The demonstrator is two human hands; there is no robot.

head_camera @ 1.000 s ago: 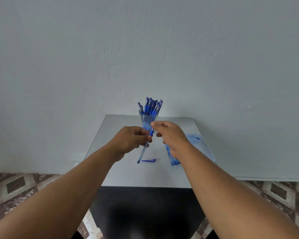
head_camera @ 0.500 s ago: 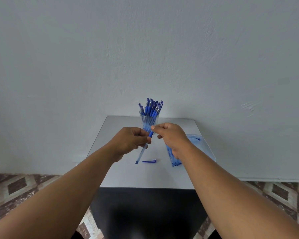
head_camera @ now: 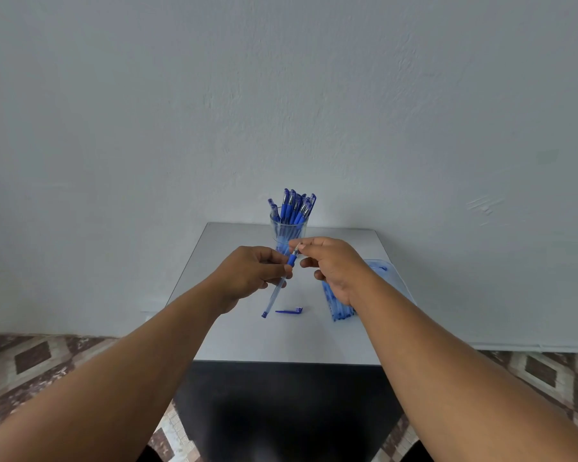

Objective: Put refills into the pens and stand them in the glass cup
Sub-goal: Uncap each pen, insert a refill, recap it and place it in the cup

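A small grey table [head_camera: 281, 341] is set against a pale plastered wall [head_camera: 281, 95], with patterned floor tiles [head_camera: 30, 358] seen to either side of it, and the glass cup [head_camera: 288, 233] is taken here as the landmark. The cup stands at the far edge of the table and is crowded with blue pens [head_camera: 294, 208]. Just in front of the cup, a pen [head_camera: 278, 285] is held slanted above the table: its clear barrel is gripped by the curled fingers of the left hand [head_camera: 251, 275], while its tip end is pinched between thumb and forefinger of the right hand [head_camera: 334, 265]. Whether the tip section is being screwed on cannot be told. Nearer than the cup, a loose blue cap [head_camera: 289, 310] lies on the table below the pen, and to the cup's right a bundle of clear barrels [head_camera: 339, 306] is partly hidden by the right hand, beside a clear tray [head_camera: 386, 271]. Several risks can be judged from here. If the tip is turned crookedly, the thread may be crossed or the refill bent. If the pinch slips, the small tip piece may be dropped and lost to the floor. The cup may be knocked by the knuckles held so near it, and the packed pens may be tipped when another is pushed in.
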